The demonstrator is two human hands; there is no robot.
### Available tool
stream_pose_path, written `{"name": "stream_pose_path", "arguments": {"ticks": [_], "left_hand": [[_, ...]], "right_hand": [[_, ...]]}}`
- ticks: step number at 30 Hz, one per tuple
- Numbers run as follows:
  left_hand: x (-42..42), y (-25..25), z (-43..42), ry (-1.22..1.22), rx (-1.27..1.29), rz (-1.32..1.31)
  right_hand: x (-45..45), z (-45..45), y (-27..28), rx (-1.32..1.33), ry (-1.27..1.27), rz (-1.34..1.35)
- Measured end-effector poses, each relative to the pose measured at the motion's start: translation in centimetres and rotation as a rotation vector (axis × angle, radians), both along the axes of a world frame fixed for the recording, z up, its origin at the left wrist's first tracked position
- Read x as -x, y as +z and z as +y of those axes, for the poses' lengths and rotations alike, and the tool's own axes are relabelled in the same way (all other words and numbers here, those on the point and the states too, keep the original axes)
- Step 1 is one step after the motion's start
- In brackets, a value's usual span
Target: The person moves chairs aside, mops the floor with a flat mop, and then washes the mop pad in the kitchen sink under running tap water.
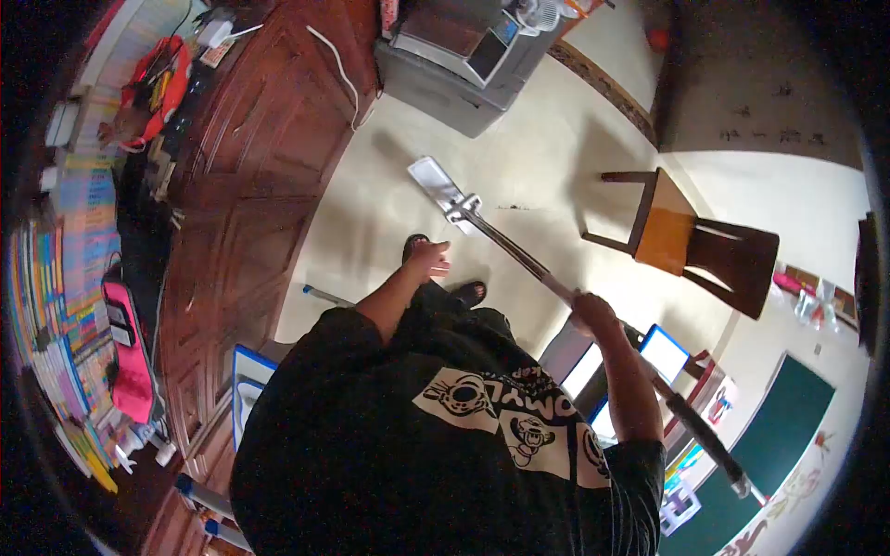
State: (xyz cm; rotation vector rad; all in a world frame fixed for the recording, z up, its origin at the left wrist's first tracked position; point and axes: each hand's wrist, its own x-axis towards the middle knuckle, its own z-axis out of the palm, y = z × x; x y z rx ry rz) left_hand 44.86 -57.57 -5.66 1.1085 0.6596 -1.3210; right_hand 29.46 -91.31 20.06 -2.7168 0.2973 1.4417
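My right hand (593, 315) is wrapped round the metal pole of a mop (505, 244). The pole runs slantwise, its dark foam grip (693, 430) reaching past my forearm at the lower right. At the far end, the flat whitish mop head (432, 178) is at or just above the pale floor ahead of my feet. Empty and with its fingers apart, my left hand (429, 260) hangs over my dark sandals, below the mop head and apart from the pole.
Carved wooden cabinets (269, 176) line the left, with many books (65, 334) and a pink bag (130, 357) on top. A grey box-shaped unit (445, 88) stands ahead. At right are a wooden chair (663, 222) and a green board (774, 445).
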Motion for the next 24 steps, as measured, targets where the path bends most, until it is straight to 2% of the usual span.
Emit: {"name": "stream_pose_path", "arguments": {"ticks": [1, 3, 6, 7, 9, 10, 11, 13, 14, 15, 16, 20, 21, 22, 23, 24], "left_hand": [[0.3, 0.4, -2.0, -0.067, -0.086, 0.083], [1.9, 0.0, -5.1, 0.108, -0.039, 0.141], [2.7, 5.9, -7.7, 0.327, 0.119, 0.173], [3.0, 4.6, -8.8, 0.458, 0.163, 0.298], [4.1, 3.3, -10.7, 0.732, 0.343, 0.009], [4.2, 3.3, -11.1, 0.770, 0.336, -0.005], [3.8, 3.1, -11.0, 0.877, 0.145, -0.082], [2.4, 2.7, -9.7, 1.057, -0.256, -0.213], [2.3, -4.0, -8.3, 1.194, -0.188, -0.113], [2.4, -8.3, -6.9, 1.279, -0.147, -0.119], [3.2, -10.3, -5.3, 1.360, -0.105, -0.123], [6.4, -6.6, -0.9, 1.324, -0.119, -0.222], [7.0, -7.5, -0.2, 1.339, -0.167, -0.222], [6.9, -8.5, 0.6, 1.367, -0.322, -0.150], [6.2, -6.9, 0.6, 1.465, -0.394, -0.044], [7.0, -7.3, 0.7, 1.485, -0.318, -0.117]], "right_hand": [[-2.2, 0.9, -0.1, -0.002, 0.023, 0.000], [-5.9, 1.7, -0.8, -0.111, 0.174, -0.145], [-11.5, 4.6, 0.0, -0.276, 0.319, -0.162], [-12.6, 5.2, -0.9, -0.326, 0.395, -0.196], [-14.1, 6.3, -1.9, -0.388, 0.500, -0.232], [-14.6, 7.2, -1.5, -0.330, 0.608, -0.232], [-15.0, 7.5, -0.7, -0.275, 0.720, -0.233], [-15.1, 6.3, 2.9, -0.231, 0.827, -0.282], [-15.0, 5.3, 5.7, -0.165, 0.887, -0.330], [-14.8, 4.3, 10.0, -0.127, 0.965, -0.446], [-14.3, 2.6, 12.7, -0.011, 1.056, -0.549], [-15.4, 0.1, 25.4, 0.080, 1.185, -0.547], [-15.9, 0.2, 27.2, 0.093, 1.174, -0.491], [-16.7, 0.6, 28.2, 0.095, 1.174, -0.493], [-17.6, 1.2, 28.9, 0.038, 1.137, -0.406], [-18.2, 1.8, 28.9, -0.023, 1.101, -0.310]]}}
